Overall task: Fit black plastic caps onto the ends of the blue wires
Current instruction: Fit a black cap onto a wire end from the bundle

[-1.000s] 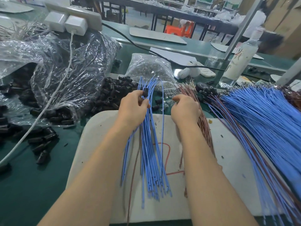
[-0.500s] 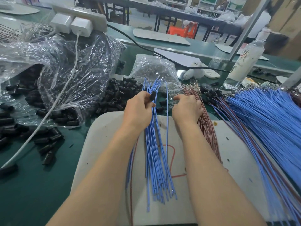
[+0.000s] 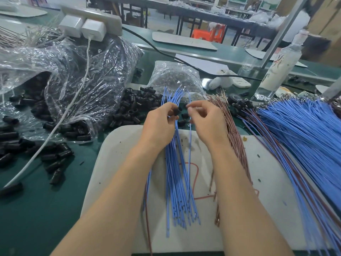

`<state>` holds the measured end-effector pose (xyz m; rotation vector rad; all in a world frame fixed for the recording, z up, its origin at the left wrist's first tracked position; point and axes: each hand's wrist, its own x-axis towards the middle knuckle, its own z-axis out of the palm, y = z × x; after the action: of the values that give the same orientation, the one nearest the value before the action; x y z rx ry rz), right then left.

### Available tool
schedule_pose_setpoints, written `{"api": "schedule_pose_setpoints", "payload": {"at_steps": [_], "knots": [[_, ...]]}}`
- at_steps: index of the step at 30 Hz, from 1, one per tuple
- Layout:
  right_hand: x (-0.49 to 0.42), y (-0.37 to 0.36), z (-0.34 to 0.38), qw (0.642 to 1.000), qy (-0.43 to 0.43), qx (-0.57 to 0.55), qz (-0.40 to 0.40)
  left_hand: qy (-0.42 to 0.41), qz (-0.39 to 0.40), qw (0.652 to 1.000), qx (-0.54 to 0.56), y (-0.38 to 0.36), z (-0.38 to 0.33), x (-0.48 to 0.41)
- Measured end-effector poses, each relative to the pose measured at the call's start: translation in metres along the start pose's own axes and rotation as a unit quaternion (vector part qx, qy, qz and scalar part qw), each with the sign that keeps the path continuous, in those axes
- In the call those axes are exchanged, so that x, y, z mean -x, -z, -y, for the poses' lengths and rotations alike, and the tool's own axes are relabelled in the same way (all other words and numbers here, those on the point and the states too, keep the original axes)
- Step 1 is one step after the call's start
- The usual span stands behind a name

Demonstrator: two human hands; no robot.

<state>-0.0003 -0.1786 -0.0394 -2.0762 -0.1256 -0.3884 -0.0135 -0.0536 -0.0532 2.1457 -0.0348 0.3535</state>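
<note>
Mat [image 3: 118, 137] edge below left hand [image 3: 158, 124], cap [image 3: 176, 111], wire [image 3: 190, 154]

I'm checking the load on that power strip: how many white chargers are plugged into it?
2, side by side at the power strip's left end: the left charger, and the right charger, with a white cable running from it. None seem hidden.
</note>
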Motion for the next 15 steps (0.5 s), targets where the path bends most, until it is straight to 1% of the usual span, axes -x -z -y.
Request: {"api": "schedule_pose_setpoints", "payload": {"at_steps": [2,4,8,15], "knots": [[0.008,-0.002,0.003,0.999,0.002,-0.019,0.039,-0.002,-0.003,1.0,-0.014,0.0,0.0,0.0],[0.011,-0.003,0.003,0.998,0.007,-0.017,0.057,-0.007,-0.008,1.0,-0.025,0.0,0.0,0.001],[0.012,-0.003,0.001,0.998,0.024,0.04,0.046,-0.018,-0.009,0.999,-0.042,-0.001,0.0,0.001],[0.017,-0.002,0.01,0.99,0.078,0.111,0.039,-0.011,-0.022,0.998,-0.05,0.003,-0.003,0.005]]}}
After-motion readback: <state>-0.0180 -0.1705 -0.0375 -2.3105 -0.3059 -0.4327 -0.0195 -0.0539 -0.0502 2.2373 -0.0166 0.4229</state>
